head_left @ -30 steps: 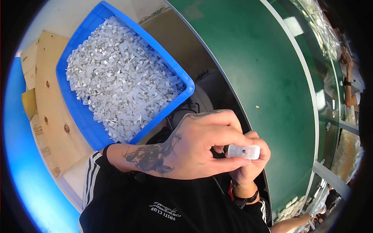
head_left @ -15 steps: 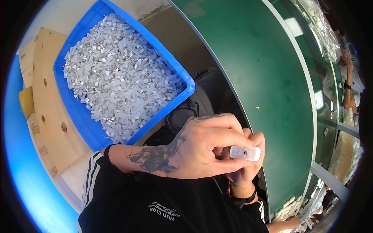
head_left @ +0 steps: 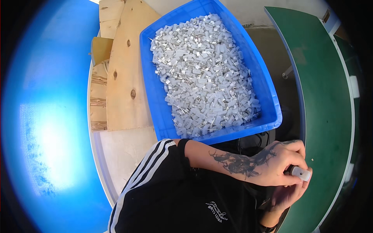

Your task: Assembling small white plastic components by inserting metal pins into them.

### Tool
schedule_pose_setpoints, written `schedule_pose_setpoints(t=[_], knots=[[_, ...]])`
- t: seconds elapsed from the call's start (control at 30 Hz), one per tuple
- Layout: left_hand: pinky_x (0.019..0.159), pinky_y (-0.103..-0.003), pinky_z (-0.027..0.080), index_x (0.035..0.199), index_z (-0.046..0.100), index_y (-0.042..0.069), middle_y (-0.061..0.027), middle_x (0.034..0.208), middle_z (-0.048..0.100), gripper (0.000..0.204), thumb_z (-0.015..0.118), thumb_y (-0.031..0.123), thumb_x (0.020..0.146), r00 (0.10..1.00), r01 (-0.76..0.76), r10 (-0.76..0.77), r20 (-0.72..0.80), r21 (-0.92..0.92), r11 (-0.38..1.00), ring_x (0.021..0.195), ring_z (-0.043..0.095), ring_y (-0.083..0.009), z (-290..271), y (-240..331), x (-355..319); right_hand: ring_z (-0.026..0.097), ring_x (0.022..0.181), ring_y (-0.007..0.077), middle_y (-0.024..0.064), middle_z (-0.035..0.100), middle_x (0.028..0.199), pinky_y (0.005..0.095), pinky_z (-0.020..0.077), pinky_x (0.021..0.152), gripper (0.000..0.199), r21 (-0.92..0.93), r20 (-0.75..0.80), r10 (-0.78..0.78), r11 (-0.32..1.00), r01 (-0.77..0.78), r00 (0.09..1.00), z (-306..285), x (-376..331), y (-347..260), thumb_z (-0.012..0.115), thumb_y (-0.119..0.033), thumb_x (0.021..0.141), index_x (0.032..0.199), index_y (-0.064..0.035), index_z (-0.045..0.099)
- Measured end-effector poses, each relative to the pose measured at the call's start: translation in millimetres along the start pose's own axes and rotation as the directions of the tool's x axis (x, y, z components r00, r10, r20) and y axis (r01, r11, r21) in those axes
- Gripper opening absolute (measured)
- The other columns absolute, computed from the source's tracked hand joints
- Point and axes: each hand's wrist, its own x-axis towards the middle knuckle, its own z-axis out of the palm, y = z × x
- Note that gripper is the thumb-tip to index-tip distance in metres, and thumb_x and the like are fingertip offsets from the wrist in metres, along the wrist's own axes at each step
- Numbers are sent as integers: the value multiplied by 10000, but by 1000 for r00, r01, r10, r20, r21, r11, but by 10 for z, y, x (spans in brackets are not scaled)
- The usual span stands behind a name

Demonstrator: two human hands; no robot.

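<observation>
My left hand (head_left: 285, 160), on a tattooed forearm, pinches a small translucent white plastic piece (head_left: 301, 173) between thumb and fingers. The piece is a rounded block with a dark dot in the middle of its face. Just below, my right hand (head_left: 290, 195) curls its fingers against the same piece, partly hidden by the left hand. Something dark shows beside the piece, too small to make out. Both hands are near the edge of the green table (head_left: 326, 112). To their upper left stands a blue bin (head_left: 268, 105) heaped with small white plastic pieces (head_left: 206, 73) bearing thin metal parts.
Left of the bin lie a wooden board (head_left: 130, 66) and a yellowish block (head_left: 101, 50). A bright blue surface (head_left: 58, 116) fills the far left. A pale wall (head_left: 248, 11) rises behind the bin, and a tiny scrap (head_left: 312, 159) lies on the green table.
My view has swung left, so bin, table and hands sit farther right in the picture. Both hands stay together on the white plastic piece. The person across the table has left the view.
</observation>
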Motion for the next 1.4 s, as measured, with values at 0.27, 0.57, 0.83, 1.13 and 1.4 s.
schedule_pose_setpoints(t=[0.27, 0.57, 0.83, 1.13, 1.4], knots=[[693, -343, 531, 987, 685, 42, -99, 882, 655, 291, 761, 177, 740, 980, -6, 131, -148, 641, 768, 776, 649, -253, -997, -383, -114, 346, 624, 77, 73, 482, 954, 197, 334, 489, 251, 173, -215, -4, 984, 43, 977, -223, 129, -124, 511, -192, 942, 1086, -10, 416], [642, -431, 497, 855, 626, 72, -140, 790, 627, 138, 494, 107, 843, 790, 565, -98, -605, 781, -264, 741, 615, -317, -3803, -1742, -1868, 618, 933, 176, 160, 604, 1110, 256, 545, 758, 299, 274, -147, 184, 952, -139, 972, -3559, 853, -1068, 367, -64, 1002, 1242, 54, 500], [714, -441, 478, 870, 568, 31, -186, 881, 625, 186, 606, 24, 688, 919, 328, -140, -368, 912, -247, 816, 612, -366, -4280, -1991, -2149, 585, 726, 130, 65, 620, 935, 236, 535, 631, 273, -95, -758, -81, 995, 13, 647, -3313, 1426, -1124, 601, -82, 898, 1160, -10, 577], [705, -299, 485, 999, 605, 9, -80, 926, 620, 314, 715, 10, 705, 833, 442, -4, -553, 662, 606, 817, 583, -172, -2197, -325, -874, 568, 804, 90, 49, 624, 974, 250, 499, 701, 229, -293, -60, 17, 955, -34, 998, -1258, 341, -712, 569, -110, 929, 1122, 9, 599], [624, -272, 513, 828, 615, 60, -87, 886, 632, 297, 826, -20, 635, 977, -211, 199, 75, 424, 881, 751, 645, -190, 162, 82, 162, 575, 871, 116, 95, 558, 1071, 243, 532, 762, 339, 118, 188, -64, 992, 42, 980, -425, -43, -65, 644, 67, 822, 1150, 44, 561]])
